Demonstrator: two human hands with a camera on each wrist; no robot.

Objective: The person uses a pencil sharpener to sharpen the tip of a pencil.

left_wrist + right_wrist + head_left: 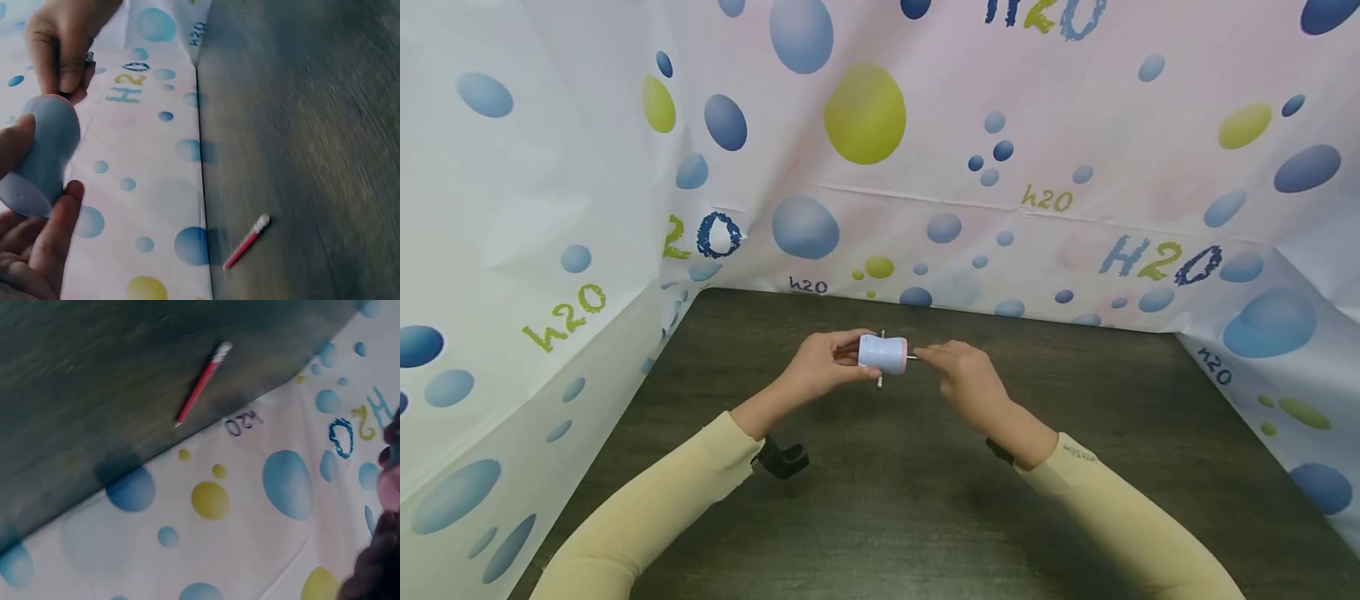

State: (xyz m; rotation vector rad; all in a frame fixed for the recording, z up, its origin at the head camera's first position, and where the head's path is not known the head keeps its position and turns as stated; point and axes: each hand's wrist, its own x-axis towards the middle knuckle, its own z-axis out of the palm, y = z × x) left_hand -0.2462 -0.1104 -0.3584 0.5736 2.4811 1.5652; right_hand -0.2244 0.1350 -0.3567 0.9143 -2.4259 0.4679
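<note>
A light blue, narrow-waisted cylinder (883, 354) with a pink end is held above the table by my left hand (822, 363), thumb on one side and fingers on the other. From the pink end a thin metal rod (913, 357) sticks out toward my right hand (964, 377), whose fingers pinch a small part there, mostly hidden. A red pencil (247, 242) with a whitish end lies on the table, seen whole in both wrist views. The cylinder covers its middle in the head view.
The dark wooden table (865, 500) meets a white sheet (925, 250) with blue and green dots and H2O lettering at its back and sides. A black wristband (781, 458) is on the left wrist.
</note>
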